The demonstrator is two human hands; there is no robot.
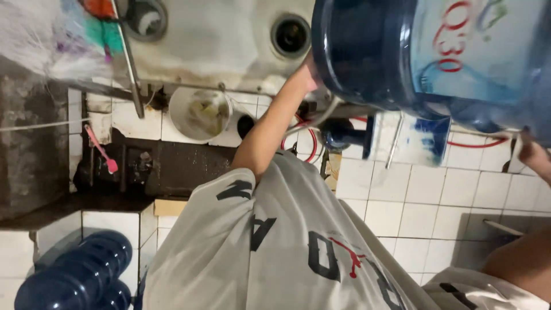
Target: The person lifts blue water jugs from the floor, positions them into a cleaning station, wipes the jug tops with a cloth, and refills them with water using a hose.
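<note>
1. White-tiled flooring and a stained wash basin with a round drain formed the work area; the view looked steeply down over the person's pale printed shirt.
2. The large blue water jug was lifted at upper right, above the basin edge and a blue fitting with a red hose.
3. The left hand was pressed against the jug's lower wall, supporting it; its fingers were hidden, so the exact grip could not be told.
4. The right hand showed only partly at the frame edge beneath the jug; whether it was clenched or flat could not be told.
5. Handling judgement: a jug this bulky called for support from both sides and a steady, level carry, since the wet surround looked slippery.
6. Further blue jugs lay at lower left, well apart.
7. A white bucket stood near the basin front, close under the left arm.
8. A pink brush lay on the dark ledge.
</note>
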